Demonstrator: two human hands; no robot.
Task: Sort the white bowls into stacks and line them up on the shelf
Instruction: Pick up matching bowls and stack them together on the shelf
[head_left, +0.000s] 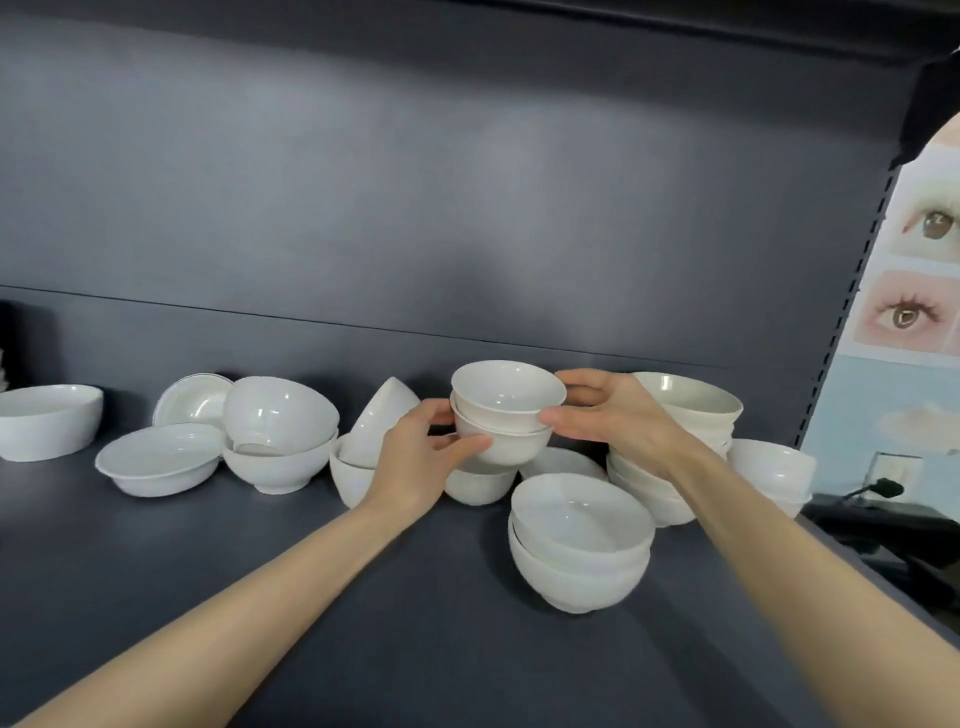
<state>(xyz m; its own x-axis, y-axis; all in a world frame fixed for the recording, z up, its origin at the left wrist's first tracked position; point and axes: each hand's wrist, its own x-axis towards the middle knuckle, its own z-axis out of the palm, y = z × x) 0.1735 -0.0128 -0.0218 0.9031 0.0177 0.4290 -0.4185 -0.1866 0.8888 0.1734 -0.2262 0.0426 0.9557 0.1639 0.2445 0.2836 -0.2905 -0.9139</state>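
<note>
Two stacked bowls (582, 540) sit nearest on the shelf (260, 597); beyond, the left hand (415, 462) and right hand (613, 415) curl round a nested pair (504, 421), whose crooked top bowl could slip onto the far bowls (280, 415) if tipped.

This looks like a shop or its stockroom. The shelf (208, 571) is dark grey metal display racking, with a flat back panel (415, 208), a slotted upright (852, 291) at its right edge and another deck (675, 28) overhead. Many plain white bowls (582, 519) lie on it in loose heaps. Beside the racking hangs an advertising-style poster (919, 260) of made-up eyes.
</note>
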